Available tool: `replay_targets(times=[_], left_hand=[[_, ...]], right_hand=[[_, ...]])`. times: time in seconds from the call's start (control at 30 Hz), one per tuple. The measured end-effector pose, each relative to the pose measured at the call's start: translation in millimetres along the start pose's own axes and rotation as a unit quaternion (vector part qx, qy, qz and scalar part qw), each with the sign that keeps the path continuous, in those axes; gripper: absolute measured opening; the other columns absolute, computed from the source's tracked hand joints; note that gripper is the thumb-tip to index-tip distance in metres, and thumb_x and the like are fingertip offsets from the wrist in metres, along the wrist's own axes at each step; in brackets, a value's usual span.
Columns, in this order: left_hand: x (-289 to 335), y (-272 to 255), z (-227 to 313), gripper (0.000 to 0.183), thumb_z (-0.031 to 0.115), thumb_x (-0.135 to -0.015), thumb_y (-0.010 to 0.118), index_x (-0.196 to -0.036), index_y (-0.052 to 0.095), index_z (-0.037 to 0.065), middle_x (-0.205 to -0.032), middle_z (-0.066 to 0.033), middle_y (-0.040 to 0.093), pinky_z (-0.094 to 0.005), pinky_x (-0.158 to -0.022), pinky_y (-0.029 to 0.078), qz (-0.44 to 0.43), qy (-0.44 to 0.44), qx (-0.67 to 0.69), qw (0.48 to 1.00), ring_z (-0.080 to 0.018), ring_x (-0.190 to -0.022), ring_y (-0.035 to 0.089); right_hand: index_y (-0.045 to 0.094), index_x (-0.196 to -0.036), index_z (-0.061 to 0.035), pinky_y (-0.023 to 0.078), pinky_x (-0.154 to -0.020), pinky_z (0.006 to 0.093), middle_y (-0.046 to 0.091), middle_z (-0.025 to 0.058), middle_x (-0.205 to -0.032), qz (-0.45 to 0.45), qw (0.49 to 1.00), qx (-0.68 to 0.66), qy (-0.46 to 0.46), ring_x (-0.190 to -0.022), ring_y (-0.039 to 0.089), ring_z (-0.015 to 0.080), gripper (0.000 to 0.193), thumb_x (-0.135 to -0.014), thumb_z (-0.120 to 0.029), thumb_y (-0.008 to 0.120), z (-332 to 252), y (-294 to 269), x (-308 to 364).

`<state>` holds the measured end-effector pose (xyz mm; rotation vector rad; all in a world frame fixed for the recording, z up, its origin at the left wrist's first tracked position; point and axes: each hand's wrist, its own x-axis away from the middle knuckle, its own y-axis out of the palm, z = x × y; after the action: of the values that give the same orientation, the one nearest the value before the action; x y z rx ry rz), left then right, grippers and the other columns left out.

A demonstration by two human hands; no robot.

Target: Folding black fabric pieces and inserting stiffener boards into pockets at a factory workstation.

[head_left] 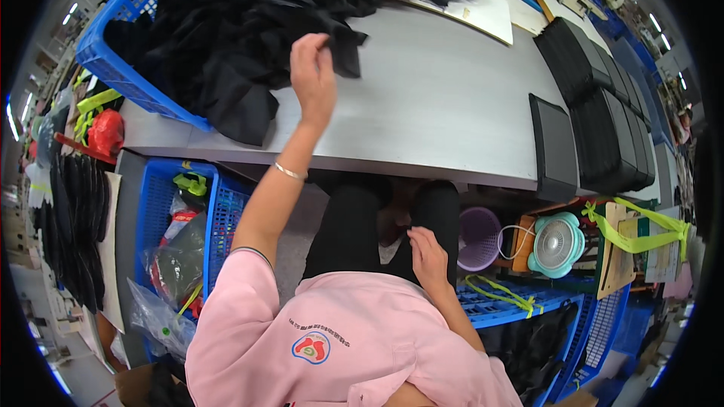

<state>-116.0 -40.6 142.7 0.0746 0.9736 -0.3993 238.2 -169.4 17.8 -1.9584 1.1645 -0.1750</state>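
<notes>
Up on the grey worktable (452, 105), the left hand (313, 75) is pinching a corner of a black fabric piece (343, 45) between thumb and fingers, so it's closed on cloth, not loose. That piece hangs off the big heap of black fabric (226, 22) spilling out of the blue plastic crate (113, 60) at the table's far left. The cloth sits just past the fingertips, up and a bit right of the hand, with its long side running roughly left to right along the heap's edge. Left hand is clearly the nearer one.

The right hand (428, 256) is way down below the table edge, resting on the lap against the black trousers, fingers loosely curled and holding nothing as far as I can see.

Off to the right there's a neat row of stacked black pieces (603, 98), with one flat black rectangle (554, 147) lying alone just beside them. White paper sheets (483, 11) lie at the far edge. Under the table: a purple basket (479, 237), a small teal fan (556, 243), and yellow-green straps (641, 230).
</notes>
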Motion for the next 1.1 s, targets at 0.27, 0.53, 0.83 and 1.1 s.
replay_targets(times=[0.27,0.53,0.83,1.1], left_hand=[[127.8,-8.2,130.9,0.031,-0.009,-0.084,0.061,-0.110,0.070,0.005,-0.096,-0.0118,0.061,-0.0327,-0.068,0.054,-0.270,-0.010,0.182,0.946,-0.0272,-0.081,0.064],[179.6,-32.7,193.7,0.035,-0.009,-0.083,0.061,-0.115,0.070,0.004,-0.095,-0.0117,0.062,-0.0313,-0.069,0.056,-0.439,-0.033,0.302,0.846,-0.0253,-0.081,0.065],[202.4,-57.1,236.1,0.042,0.001,-0.080,0.071,-0.121,0.066,0.003,-0.116,-0.0122,0.062,-0.0330,-0.089,0.052,-0.518,-0.161,0.439,0.717,-0.0255,-0.105,0.062],[182.7,23.5,162.8,0.016,0.018,-0.087,0.072,-0.099,0.070,0.007,-0.125,-0.0111,0.062,-0.0392,-0.106,0.038,-0.404,-0.251,0.247,0.845,-0.0275,-0.122,0.052]], right_hand=[[0.056,-0.121,0.0037,0.051,-0.091,0.0359,0.063,0.0207,-0.118,0.134,0.979,-0.155,0.006,-0.103,0.065,0.0358,0.025,-0.096,0.005,0.052,-60.4,-34.8,-86.3],[0.048,-0.128,-0.0016,0.046,-0.089,0.0465,0.054,0.0212,-0.117,0.140,0.963,-0.228,0.013,-0.110,0.055,0.0376,0.046,-0.087,-0.011,0.066,82.8,28.8,-114.2],[0.032,-0.153,-0.0182,0.046,-0.102,0.0458,0.039,0.0065,-0.152,0.219,0.691,-0.647,0.237,-0.134,0.046,0.0272,0.056,-0.103,-0.037,0.048,118.5,-44.9,-112.6],[0.029,-0.152,-0.0023,0.044,-0.106,0.0373,0.035,0.0160,-0.152,0.135,0.748,-0.620,0.192,-0.130,0.048,0.0257,0.061,-0.105,-0.036,0.047,53.5,-49.8,-108.6]])
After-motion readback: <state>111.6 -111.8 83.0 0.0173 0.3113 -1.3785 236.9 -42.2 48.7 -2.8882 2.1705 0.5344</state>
